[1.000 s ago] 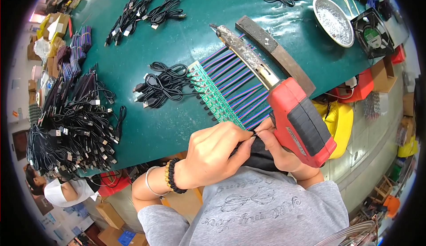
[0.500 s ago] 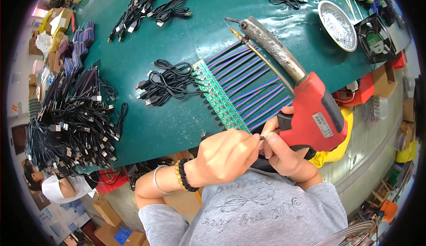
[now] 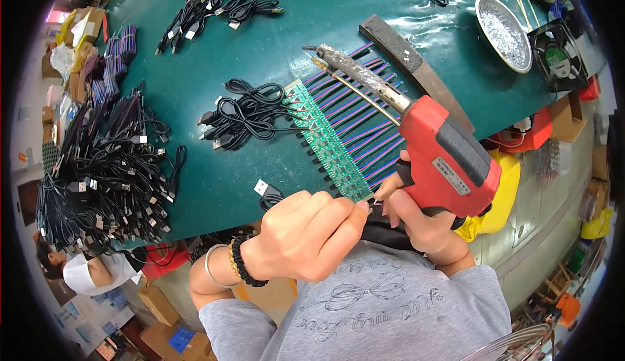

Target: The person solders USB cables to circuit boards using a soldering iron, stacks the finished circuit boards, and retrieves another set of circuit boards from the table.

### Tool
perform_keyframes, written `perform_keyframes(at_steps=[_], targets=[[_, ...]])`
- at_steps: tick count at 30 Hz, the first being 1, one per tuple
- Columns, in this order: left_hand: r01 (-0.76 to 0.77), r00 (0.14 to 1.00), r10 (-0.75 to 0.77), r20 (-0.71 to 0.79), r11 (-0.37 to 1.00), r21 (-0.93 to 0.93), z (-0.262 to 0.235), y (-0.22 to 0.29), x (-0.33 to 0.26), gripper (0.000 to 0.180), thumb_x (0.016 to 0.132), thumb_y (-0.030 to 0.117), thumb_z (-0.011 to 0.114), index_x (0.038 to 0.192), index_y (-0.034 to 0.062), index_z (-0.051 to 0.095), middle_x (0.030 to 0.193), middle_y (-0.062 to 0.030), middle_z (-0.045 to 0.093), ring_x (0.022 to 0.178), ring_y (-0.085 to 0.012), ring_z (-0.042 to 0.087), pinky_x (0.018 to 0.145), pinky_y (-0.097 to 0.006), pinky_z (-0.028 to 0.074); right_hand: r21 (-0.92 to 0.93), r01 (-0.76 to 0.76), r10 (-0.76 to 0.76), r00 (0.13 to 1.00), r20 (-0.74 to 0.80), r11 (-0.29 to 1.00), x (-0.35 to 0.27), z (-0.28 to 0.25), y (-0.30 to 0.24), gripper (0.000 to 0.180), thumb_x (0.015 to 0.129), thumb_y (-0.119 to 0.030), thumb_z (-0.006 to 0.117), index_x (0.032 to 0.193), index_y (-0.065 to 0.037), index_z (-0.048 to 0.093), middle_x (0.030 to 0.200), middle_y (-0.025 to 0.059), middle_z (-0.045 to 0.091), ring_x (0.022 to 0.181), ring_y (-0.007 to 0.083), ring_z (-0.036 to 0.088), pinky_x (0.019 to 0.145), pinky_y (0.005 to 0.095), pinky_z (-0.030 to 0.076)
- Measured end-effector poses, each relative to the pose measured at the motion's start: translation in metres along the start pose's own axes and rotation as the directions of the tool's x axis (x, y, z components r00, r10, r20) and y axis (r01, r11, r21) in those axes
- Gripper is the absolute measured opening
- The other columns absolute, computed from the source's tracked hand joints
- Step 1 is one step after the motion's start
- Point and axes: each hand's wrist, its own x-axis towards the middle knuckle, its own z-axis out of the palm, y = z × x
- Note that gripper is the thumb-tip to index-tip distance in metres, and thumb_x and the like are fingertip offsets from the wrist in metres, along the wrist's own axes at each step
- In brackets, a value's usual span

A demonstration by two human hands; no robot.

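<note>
My right hand (image 3: 416,214) is closed round a red soldering gun (image 3: 435,156), its iron barrel and brass feed tube pointing up and left over the wires. My left hand (image 3: 312,236), fingers pinched, holds a black USB cable (image 3: 272,198); its plug lies on the table beside the knuckles. Both hands' fingertips nearly meet at the cable's thin end, which they partly hide. Just beyond them lies a strip of green circuit boards (image 3: 332,152), with rows of multicoloured ribbon wires (image 3: 364,123) running off to the right. Black USB cables (image 3: 247,117) lead from the strip's far end.
A dark flat bar (image 3: 420,68) lies across the wires' far ends. At the right stand a metal bowl (image 3: 480,19) of silvery bits and a black fan (image 3: 556,58). A large heap of black cables (image 3: 107,179) covers the table's left edge. Another person (image 3: 97,273) sits at lower left.
The soldering gun has moved left and lower, uncovering the dark bar. My left hand has shifted left, and a USB plug now shows beside it. The fingertips have moved slightly left, near the strip's close end.
</note>
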Motion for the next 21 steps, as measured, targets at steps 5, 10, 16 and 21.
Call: perform_keyframes(at_steps=[5,10,16,21], targets=[[-0.021,1.000,0.020,0.015,0.999,0.037,0.003,-0.002,-0.002,0.019,0.067,0.003,0.068,0.084,-0.0040,0.063,0.073,-0.0065,0.056,0.053,-0.0117,0.049,0.042,-0.024,0.032,-0.239,0.141,-0.102,0.981,0.166,0.961,0.002,-0.002,0.001,0.054,0.087,0.006,0.051,0.137,0.001,0.029,0.087,0.0110,0.062,0.061,0.0097,0.054,0.054,0.0222,0.045],[0.106,0.992,-0.113,-0.059,0.987,-0.121,0.014,0.001,-0.011,0.017,0.066,-0.003,0.070,0.081,-0.0031,0.062,0.073,-0.0081,0.057,0.053,-0.0161,0.054,0.042,-0.027,0.039,-0.167,0.111,-0.085,0.984,0.159,0.980,-0.001,0.000,0.003,0.055,0.088,0.005,0.054,0.137,0.000,0.029,0.087,0.0108,0.062,0.061,0.0095,0.054,0.054,0.0219,0.045],[0.316,0.942,-0.333,-0.039,0.920,-0.231,-0.002,-0.003,-0.007,0.019,0.065,-0.008,0.071,0.078,-0.0006,0.061,0.069,-0.0092,0.060,0.057,-0.0226,0.061,0.046,-0.032,0.046,-0.222,0.198,-0.168,0.975,0.146,0.955,0.000,-0.004,0.016,0.053,0.089,0.005,0.053,0.136,0.000,0.030,0.088,0.0121,0.062,0.060,0.0098,0.053,0.054,0.0225,0.045],[0.366,0.930,-0.366,-0.037,0.931,-0.001,-0.008,-0.047,-0.011,0.014,0.070,-0.002,0.072,0.078,0.0017,0.060,0.073,-0.0072,0.057,0.062,-0.0234,0.058,0.053,-0.033,0.046,-0.176,0.026,-0.038,0.997,-0.065,0.984,-0.028,-0.020,0.014,0.056,0.096,-0.025,0.057,0.138,0.000,0.030,0.085,0.0153,0.062,0.056,0.0116,0.053,0.058,0.0240,0.046]])
